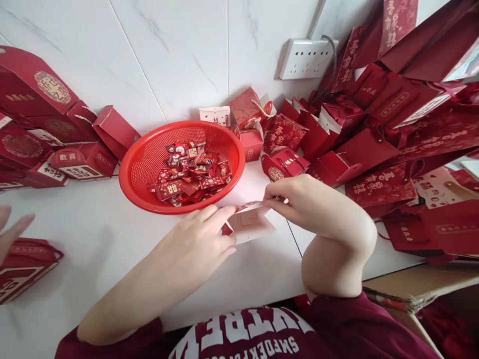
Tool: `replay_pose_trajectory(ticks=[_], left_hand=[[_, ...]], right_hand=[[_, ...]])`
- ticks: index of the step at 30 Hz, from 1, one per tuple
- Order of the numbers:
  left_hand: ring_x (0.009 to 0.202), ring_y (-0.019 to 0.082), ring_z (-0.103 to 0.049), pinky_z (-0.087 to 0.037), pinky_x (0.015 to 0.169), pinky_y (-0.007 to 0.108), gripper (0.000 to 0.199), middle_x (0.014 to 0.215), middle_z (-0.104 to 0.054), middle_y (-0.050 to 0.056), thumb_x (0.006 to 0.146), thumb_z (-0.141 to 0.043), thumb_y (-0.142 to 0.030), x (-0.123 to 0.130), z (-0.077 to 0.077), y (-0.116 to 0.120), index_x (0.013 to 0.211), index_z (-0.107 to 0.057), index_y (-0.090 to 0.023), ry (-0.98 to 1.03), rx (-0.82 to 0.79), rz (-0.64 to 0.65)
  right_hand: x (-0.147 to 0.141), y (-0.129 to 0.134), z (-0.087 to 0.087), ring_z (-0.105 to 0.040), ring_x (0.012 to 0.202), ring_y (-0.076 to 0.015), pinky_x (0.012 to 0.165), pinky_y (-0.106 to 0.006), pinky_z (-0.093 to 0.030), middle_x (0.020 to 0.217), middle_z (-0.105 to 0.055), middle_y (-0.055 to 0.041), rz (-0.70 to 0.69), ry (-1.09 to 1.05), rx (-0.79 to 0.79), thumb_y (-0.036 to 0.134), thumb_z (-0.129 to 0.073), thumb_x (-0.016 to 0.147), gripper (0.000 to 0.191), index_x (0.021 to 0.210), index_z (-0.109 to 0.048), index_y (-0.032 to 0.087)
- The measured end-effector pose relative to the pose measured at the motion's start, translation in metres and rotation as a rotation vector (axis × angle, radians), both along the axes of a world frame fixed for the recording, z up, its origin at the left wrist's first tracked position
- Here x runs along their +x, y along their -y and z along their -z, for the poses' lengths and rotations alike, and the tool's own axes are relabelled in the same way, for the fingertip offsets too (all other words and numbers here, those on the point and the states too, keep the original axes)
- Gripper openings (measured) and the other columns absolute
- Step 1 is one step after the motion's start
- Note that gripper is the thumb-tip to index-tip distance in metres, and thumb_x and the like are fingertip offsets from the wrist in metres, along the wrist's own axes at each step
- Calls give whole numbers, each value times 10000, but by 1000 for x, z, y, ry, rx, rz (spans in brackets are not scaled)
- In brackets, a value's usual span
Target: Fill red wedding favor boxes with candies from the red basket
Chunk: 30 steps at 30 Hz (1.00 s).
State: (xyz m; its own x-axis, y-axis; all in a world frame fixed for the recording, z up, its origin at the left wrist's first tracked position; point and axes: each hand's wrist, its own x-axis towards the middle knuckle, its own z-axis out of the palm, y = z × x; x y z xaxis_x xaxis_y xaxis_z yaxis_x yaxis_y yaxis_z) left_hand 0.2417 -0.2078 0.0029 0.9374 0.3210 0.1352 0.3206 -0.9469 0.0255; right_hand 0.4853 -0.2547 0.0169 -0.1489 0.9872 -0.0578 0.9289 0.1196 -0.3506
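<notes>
A small white-and-red paper box [251, 225] is held between my two hands, just in front of the red basket. My left hand [209, 234] pinches its left end, fingers on top and thumb below. My right hand [286, 198] grips the upper right edge of the box with bent fingers. The box shows its pale side, and red shows at its left end. Beyond it the round red plastic basket [134, 192] holds many small wrapped sweets [190, 174].
Red gift boxes [84, 162] stand at the left, and many red boxes and bags [381, 187] crowd the right. Another person's hand [11, 232] is at the left edge above a red box [28, 267]. A power strip [305, 59] is on the wall. A cardboard box [422, 284] is at lower right.
</notes>
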Motion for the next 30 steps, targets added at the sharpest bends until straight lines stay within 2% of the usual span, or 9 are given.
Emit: replay_pose_trajectory(ticks=[8,11,13,15,17,20,24,27,30], left_hand=[[884,244,-668,-550,790,444,317,1078,-709,49,988,-483,-296,-5,-9,-4,855,-760,-219,-5,-101,-230],[971,190,-686,-555,846,318,284,1173,-708,-9,981,-500,-343,-22,-21,-41,1205,-671,-310,100,-353,-322],[999,183,-689,-544,868,281,298,1166,-719,-20,966,-512,-400,-38,-20,-77,1221,-642,-315,276,-323,-558],[1070,218,-673,-522,936,319,345,1265,-682,25,939,-524,-402,-55,-8,-116,1236,-629,-261,341,-199,-752],[1061,261,-680,-519,941,368,410,1278,-679,85,882,-579,-401,-67,13,-148,1238,-634,-205,143,-249,-851],[985,285,-702,-506,944,409,350,1068,-757,90,813,-664,-430,-73,45,-175,1058,-703,-183,-105,-401,-797],[896,278,-690,-432,1000,546,368,867,-742,81,800,-720,-483,-67,70,-178,936,-692,-142,-131,-357,-786],[815,187,-665,-548,835,420,348,886,-692,52,885,-676,-451,-66,78,-174,991,-660,-120,-101,-359,-743],[654,113,-607,-533,645,280,322,785,-652,6,946,-608,-436,-66,80,-171,915,-648,-118,85,-348,-619]], right_hand=[[-21,-15,10,-432,568,-106,544,-267,-259,640,-547,10,-59,33,-9,245,-472,981,297,691,-498,183],[-33,-21,17,-478,593,-114,534,-269,-246,728,-588,-3,-56,110,34,154,-456,951,193,770,-512,184],[-37,-23,21,-484,589,-117,529,-269,-243,725,-582,3,-57,131,45,120,-465,922,166,775,-501,188],[-39,-25,23,-480,579,-121,523,-270,-242,713,-575,5,-56,153,45,123,-470,917,163,771,-492,191],[-40,-26,24,-479,573,-126,517,-271,-243,714,-575,-2,-69,183,39,138,-462,932,166,778,-497,191],[-39,-26,24,-494,584,-136,517,-276,-251,736,-586,-18,-103,202,22,147,-436,953,168,809,-513,187],[-39,-26,25,-520,616,-145,530,-284,-266,769,-599,-33,-108,203,-4,140,-415,960,183,812,-513,185],[-38,-26,27,-534,630,-147,531,-281,-269,787,-599,-36,-115,204,0,140,-405,965,176,832,-513,182],[-37,-25,29,-526,624,-145,525,-278,-261,795,-597,-38,-140,226,34,133,-403,959,171,831,-505,182]])
